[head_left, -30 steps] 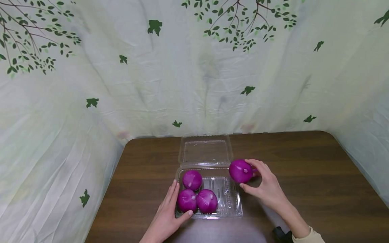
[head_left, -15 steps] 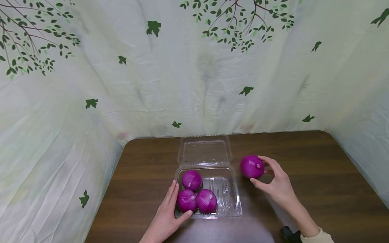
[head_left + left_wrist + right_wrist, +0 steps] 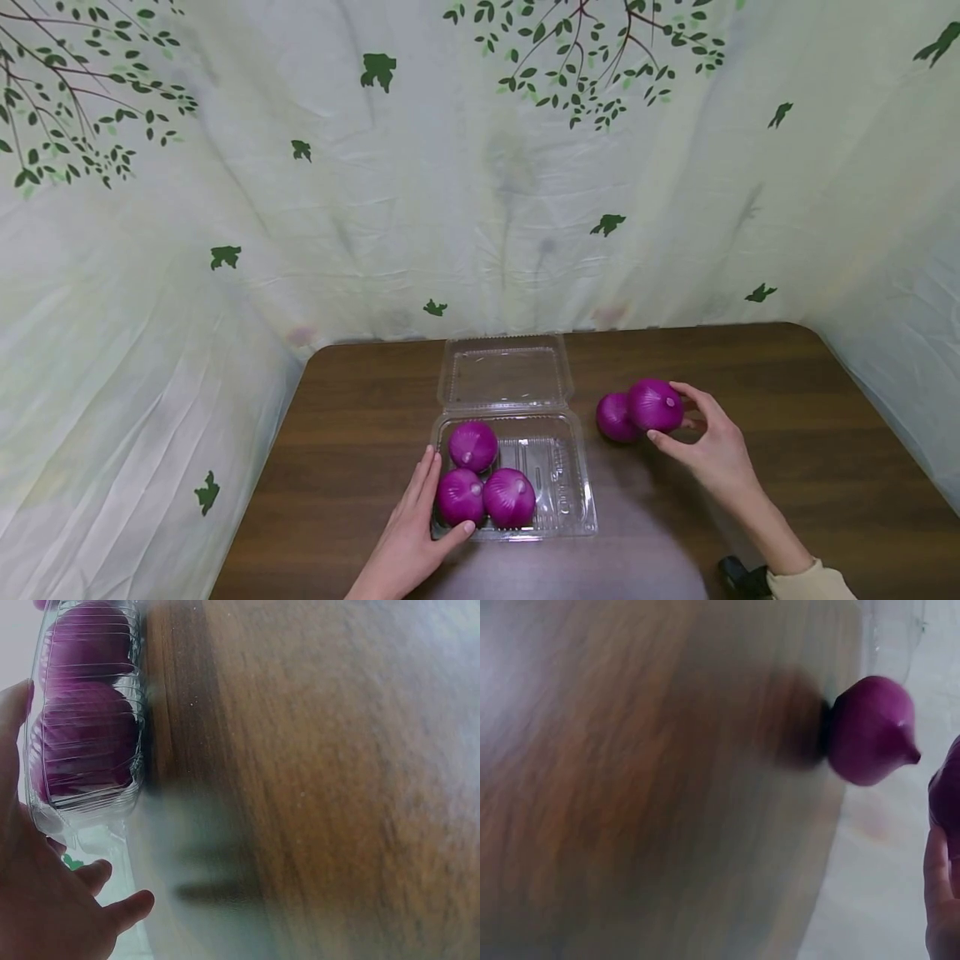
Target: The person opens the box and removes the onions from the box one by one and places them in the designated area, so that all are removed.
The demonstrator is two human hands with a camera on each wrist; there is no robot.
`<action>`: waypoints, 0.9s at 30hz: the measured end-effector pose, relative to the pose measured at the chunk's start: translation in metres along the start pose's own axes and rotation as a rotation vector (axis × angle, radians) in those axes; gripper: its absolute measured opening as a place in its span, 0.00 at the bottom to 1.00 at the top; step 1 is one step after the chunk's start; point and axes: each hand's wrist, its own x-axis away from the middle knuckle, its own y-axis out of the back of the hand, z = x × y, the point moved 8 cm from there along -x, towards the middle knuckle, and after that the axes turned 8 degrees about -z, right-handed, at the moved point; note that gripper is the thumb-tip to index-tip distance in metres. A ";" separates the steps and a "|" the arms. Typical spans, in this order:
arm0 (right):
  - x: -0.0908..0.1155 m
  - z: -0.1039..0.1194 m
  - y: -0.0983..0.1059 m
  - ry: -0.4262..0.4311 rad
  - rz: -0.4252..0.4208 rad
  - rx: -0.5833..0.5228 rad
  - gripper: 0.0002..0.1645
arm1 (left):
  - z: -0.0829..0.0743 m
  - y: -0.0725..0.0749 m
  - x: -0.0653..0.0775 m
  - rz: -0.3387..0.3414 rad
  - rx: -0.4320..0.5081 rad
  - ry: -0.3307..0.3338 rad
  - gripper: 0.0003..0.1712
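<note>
In the head view, my right hand holds a purple onion between thumb and fingers, above the table's right half. A second onion sits on the table just left of it, partly overlapped by the held one. My left hand rests against the left side of a clear plastic clamshell container, fingers straight and thumb at the front rim. Inside, at the left, lie an onion at the back and two in front. The right wrist view shows the loose onion with its pointed tip.
The container's hinged lid lies back toward the table's far edge. A brown wooden table carries everything. Behind it hangs a pale curtain printed with leaves and branches.
My right hand has moved rightward with its onion, from over the container's right edge to past the loose onion, which now shows almost whole. The left hand has stayed put.
</note>
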 end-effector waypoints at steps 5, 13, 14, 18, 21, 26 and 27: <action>-0.003 -0.018 0.004 -0.049 0.005 0.020 0.46 | 0.001 -0.001 0.000 0.009 -0.002 0.014 0.59; -0.011 -0.032 0.006 -0.037 0.068 0.081 0.47 | 0.002 -0.001 0.001 0.015 -0.011 0.016 0.59; -0.012 -0.034 0.006 -0.037 0.074 0.087 0.47 | 0.002 -0.001 0.001 0.016 -0.013 0.017 0.59; -0.015 -0.041 0.004 -0.053 0.098 0.103 0.47 | 0.002 -0.001 0.001 0.018 -0.016 0.021 0.59; -0.016 -0.047 0.001 -0.068 0.115 0.111 0.48 | 0.003 -0.002 0.001 0.020 -0.018 0.022 0.59; -0.016 -0.052 -0.003 -0.086 0.138 0.116 0.48 | 0.004 -0.002 0.000 0.028 -0.014 0.026 0.59; -0.016 -0.053 -0.003 -0.091 0.142 0.115 0.48 | 0.004 -0.002 0.000 0.029 -0.013 0.028 0.59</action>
